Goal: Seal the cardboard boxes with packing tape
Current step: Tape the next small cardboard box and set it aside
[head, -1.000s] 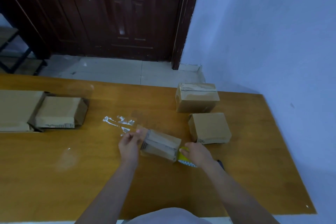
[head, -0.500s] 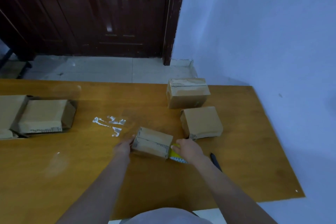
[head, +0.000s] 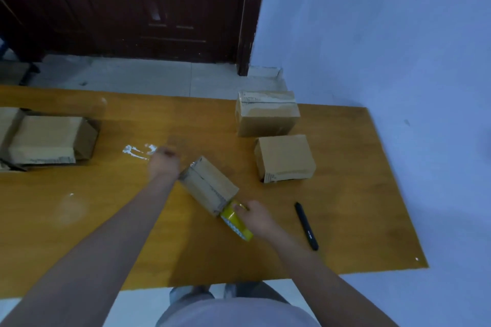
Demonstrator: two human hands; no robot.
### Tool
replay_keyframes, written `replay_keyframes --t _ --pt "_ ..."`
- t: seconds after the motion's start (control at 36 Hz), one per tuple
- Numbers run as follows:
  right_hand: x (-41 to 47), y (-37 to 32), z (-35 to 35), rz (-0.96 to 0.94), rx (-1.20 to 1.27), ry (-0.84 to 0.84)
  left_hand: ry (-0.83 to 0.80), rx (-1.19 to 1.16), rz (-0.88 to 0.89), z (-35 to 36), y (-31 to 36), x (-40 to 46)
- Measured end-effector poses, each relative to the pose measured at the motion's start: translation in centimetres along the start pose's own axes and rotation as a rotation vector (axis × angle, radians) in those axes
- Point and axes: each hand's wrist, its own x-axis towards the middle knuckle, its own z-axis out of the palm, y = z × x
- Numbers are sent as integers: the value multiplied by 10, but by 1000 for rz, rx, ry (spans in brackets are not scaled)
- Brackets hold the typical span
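The small box [head: 208, 185] lies on the tabletop [head: 106, 220] with its long axis running 10 to 4 o'clock, the right hand [head: 256, 218] gripping the yellow tape roll [head: 236, 220] at its 4 o'clock end, the blurred left hand [head: 163, 164] curled at its 10 o'clock end, its grip unclear

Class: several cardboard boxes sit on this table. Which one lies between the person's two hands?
The small box lying diagonally, between the left hand and the right hand gripping the yellow tape roll; the other boxes lie away from both hands.
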Motion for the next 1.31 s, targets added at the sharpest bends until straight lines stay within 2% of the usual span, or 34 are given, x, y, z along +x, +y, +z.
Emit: replay_keyframes --t 0.08,0.14,0.19,0.28,0.33,0.44,0.56,0.72,0.92,1.03,1.08,1.14,1.22,1.25,1.31 --pt "-2 3 -2 -1 184 -110 148 61 324 2 10 -38" --pt "-4 7 -3 9 310 -157 133 174 537 10 2 -74" --pt "-5 13 -4 -24 373 -200 57 330 663 23 -11 -100" --pt "-6 18 -4 -63 378 -246 -141 493 643 37 -24 -120" --pt "-5 19 -3 -71 325 -227 -175 538 620 39 -28 -124" --pt "-4 25 5 -102 224 -86 -168 679 601 42 -27 -126" --pt "-6 34 7 -114 22 39 -157 786 586 44 -26 -132" --pt "-10 37 12 -53 -119 147 -116 784 566 50 -27 -138" --pt "-10 39 7 27 -275 108 -129 775 536 53 -26 -144" --pt "-12 48 3 -43 -140 -23 -153 762 514 55 -26 -147" --pt "-16 60 1 -100 -47 -37 -157 771 505 58 -28 -148" --pt "-19 79 -4 -98 22 114 -163 766 490 59 -27 -147" --pt "-18 118 -21 39 -180 503 -163 780 489 58 -27 -146" --pt "-17 131 -27 120 -259 539 -158 787 497 58 -26 -146" --pt "-17 155 -37 240 -341 481 -154 794 511 57 -27 -147"
